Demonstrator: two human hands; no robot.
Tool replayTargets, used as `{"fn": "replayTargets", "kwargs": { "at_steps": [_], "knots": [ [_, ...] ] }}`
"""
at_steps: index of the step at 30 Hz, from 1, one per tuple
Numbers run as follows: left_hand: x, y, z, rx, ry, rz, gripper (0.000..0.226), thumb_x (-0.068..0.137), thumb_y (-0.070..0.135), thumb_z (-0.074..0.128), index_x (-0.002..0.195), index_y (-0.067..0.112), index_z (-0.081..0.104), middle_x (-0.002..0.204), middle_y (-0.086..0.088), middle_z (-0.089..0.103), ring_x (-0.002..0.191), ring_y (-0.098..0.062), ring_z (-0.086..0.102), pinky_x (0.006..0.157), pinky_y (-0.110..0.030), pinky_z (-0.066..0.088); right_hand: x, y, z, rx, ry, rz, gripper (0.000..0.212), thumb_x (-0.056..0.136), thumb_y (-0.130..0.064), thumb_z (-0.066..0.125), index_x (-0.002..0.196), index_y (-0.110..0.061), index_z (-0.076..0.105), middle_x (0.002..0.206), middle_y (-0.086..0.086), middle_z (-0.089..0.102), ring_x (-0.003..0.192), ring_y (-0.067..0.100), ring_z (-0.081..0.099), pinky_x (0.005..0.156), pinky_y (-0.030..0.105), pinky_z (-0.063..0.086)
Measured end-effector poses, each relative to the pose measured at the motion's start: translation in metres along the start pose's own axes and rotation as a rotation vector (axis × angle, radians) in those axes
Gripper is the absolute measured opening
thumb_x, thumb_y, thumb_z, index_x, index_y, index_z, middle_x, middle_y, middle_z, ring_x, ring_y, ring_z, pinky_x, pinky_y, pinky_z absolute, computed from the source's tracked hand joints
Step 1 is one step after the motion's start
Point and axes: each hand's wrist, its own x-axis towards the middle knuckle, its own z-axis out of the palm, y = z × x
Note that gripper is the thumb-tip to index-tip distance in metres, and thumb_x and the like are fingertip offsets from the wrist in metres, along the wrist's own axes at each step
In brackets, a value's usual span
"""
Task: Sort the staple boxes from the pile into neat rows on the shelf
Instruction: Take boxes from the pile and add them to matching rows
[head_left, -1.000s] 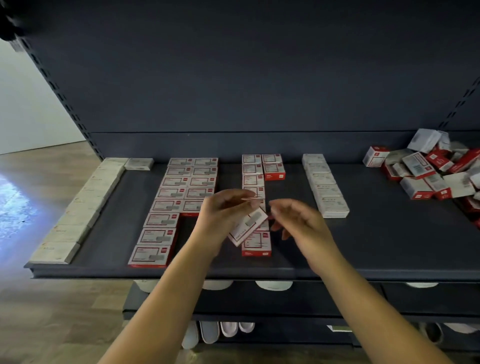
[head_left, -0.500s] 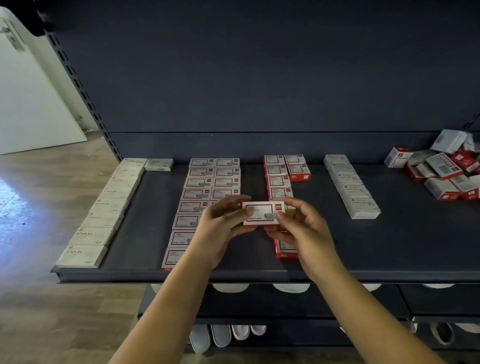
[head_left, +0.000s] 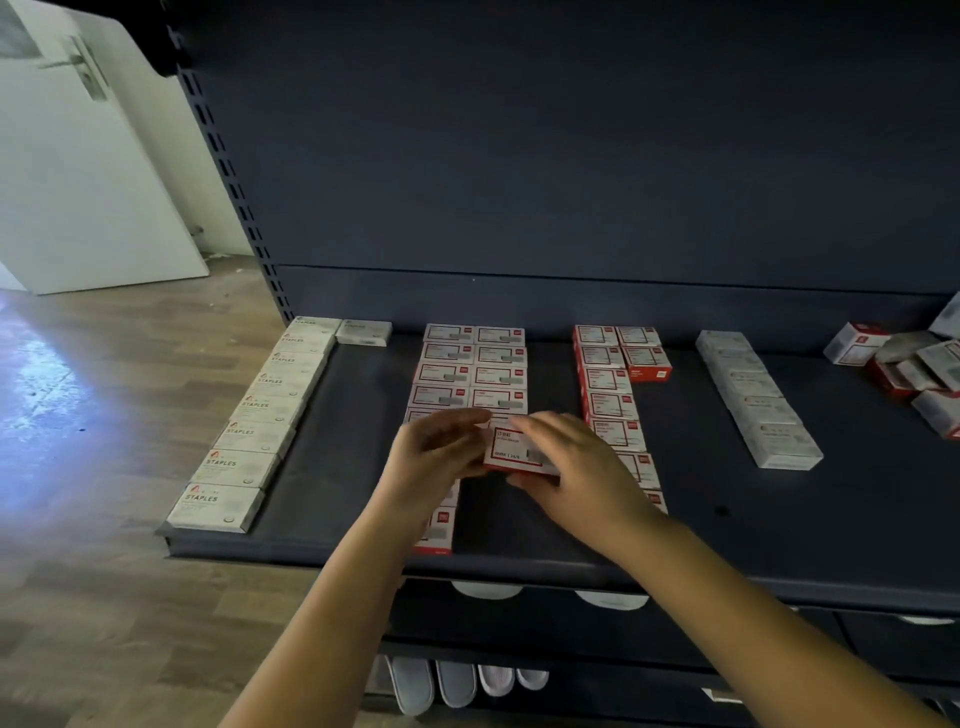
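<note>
A red-and-white staple box (head_left: 511, 451) is held flat just above the dark shelf (head_left: 779, 535), in front of the right column of the double row of red-and-white boxes (head_left: 470, 374). My left hand (head_left: 434, 460) pinches its left end and my right hand (head_left: 576, 475) grips its right end. Further right runs another red-and-white row (head_left: 608, 395). The loose pile of staple boxes (head_left: 914, 369) lies at the shelf's far right, partly cut off by the frame edge. My hands hide the nearest boxes of both middle rows.
A row of white "STAPLES" boxes (head_left: 260, 415) lines the shelf's left edge. A plain white row (head_left: 758, 400) sits right of centre. Lower shelves hold white items (head_left: 457, 686). A wooden floor and white door (head_left: 78, 171) are to the left.
The box went from tilted in my left hand alone to level between both hands, then moved left and down toward the double row. The view swung left.
</note>
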Motion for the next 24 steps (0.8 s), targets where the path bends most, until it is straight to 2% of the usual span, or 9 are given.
{"fn": "replayTargets", "kwargs": {
  "at_steps": [3,5,8,10,13,16,19,22,24],
  "knots": [
    [0.006,-0.008,-0.023,0.461,0.214,0.183,0.017,0.089,0.005,0.059,0.101,0.014,0.067,0.097,0.000,0.068,0.088,-0.013,0.066,0.078,-0.025,0.055,0.006,0.000,0.017,-0.059,-0.010,0.015,0.057,0.080,-0.023,0.071,0.130,-0.007,0.051,0.123,0.004,0.058,0.115,0.023,0.048,0.095,0.035,0.039],
    [0.009,-0.014,-0.036,0.768,0.317,0.253,0.022,0.090,0.008,0.057,0.110,0.013,0.067,0.104,-0.001,0.065,0.093,-0.016,0.063,0.082,-0.028,0.052,0.007,0.001,0.030,-0.134,-0.037,0.036,0.055,0.080,-0.024,0.070,0.129,-0.008,0.052,0.122,0.002,0.059,0.114,0.025,0.047,0.094,0.041,0.043],
    [0.011,-0.021,-0.049,0.984,0.318,0.216,0.030,0.090,0.015,0.056,0.119,0.015,0.063,0.115,-0.005,0.058,0.104,-0.024,0.057,0.089,-0.036,0.048,0.008,0.005,0.044,-0.196,-0.037,0.046,0.040,0.079,-0.021,0.071,0.117,-0.010,0.062,0.115,0.002,0.058,0.109,0.026,0.048,0.089,0.045,0.046],
    [0.010,-0.025,-0.052,1.031,0.271,0.161,0.033,0.091,0.019,0.055,0.124,0.016,0.059,0.119,-0.004,0.055,0.107,-0.023,0.053,0.087,-0.029,0.044,0.009,0.007,0.048,-0.181,-0.049,0.080,0.035,0.081,-0.020,0.068,0.115,-0.011,0.063,0.116,0.002,0.056,0.109,0.024,0.047,0.091,0.042,0.043],
    [0.008,-0.029,-0.052,1.035,0.253,0.140,0.030,0.093,0.023,0.053,0.122,0.017,0.061,0.114,-0.002,0.056,0.098,-0.016,0.054,0.078,-0.021,0.040,0.010,0.009,0.049,-0.165,-0.028,0.088,0.032,0.078,-0.018,0.072,0.109,-0.012,0.067,0.110,0.003,0.057,0.104,0.025,0.050,0.086,0.040,0.044],
    [0.008,-0.031,-0.052,1.037,0.256,0.164,0.020,0.093,0.023,0.055,0.106,0.017,0.068,0.104,-0.001,0.058,0.087,-0.014,0.056,0.072,-0.019,0.040,0.012,0.009,0.051,-0.132,0.005,0.085,0.033,0.067,-0.012,0.081,0.098,-0.012,0.072,0.097,0.006,0.060,0.091,0.028,0.056,0.074,0.042,0.049],
    [0.010,-0.033,-0.051,1.005,0.268,0.185,0.019,0.092,0.021,0.058,0.103,0.014,0.071,0.101,-0.003,0.060,0.085,-0.017,0.059,0.071,-0.019,0.045,0.016,0.010,0.051,-0.139,-0.003,0.038,0.036,0.057,-0.013,0.087,0.091,-0.014,0.074,0.087,0.005,0.060,0.081,0.026,0.058,0.064,0.039,0.053],
    [0.010,-0.034,-0.049,1.002,0.295,0.195,0.018,0.091,0.021,0.059,0.102,0.014,0.072,0.097,-0.001,0.059,0.081,-0.014,0.057,0.065,-0.013,0.041,0.019,0.012,0.047,-0.136,-0.039,-0.021,0.037,0.054,-0.015,0.088,0.088,-0.016,0.075,0.081,0.001,0.058,0.076,0.023,0.057,0.063,0.035,0.052],
    [0.010,-0.034,-0.047,1.003,0.313,0.183,0.018,0.092,0.020,0.058,0.101,0.015,0.072,0.096,0.000,0.058,0.081,-0.014,0.058,0.066,-0.014,0.043,0.019,0.013,0.046,-0.115,-0.038,-0.033,0.037,0.054,-0.013,0.088,0.089,-0.016,0.075,0.081,0.001,0.057,0.077,0.023,0.056,0.064,0.034,0.053]
  ]
}}
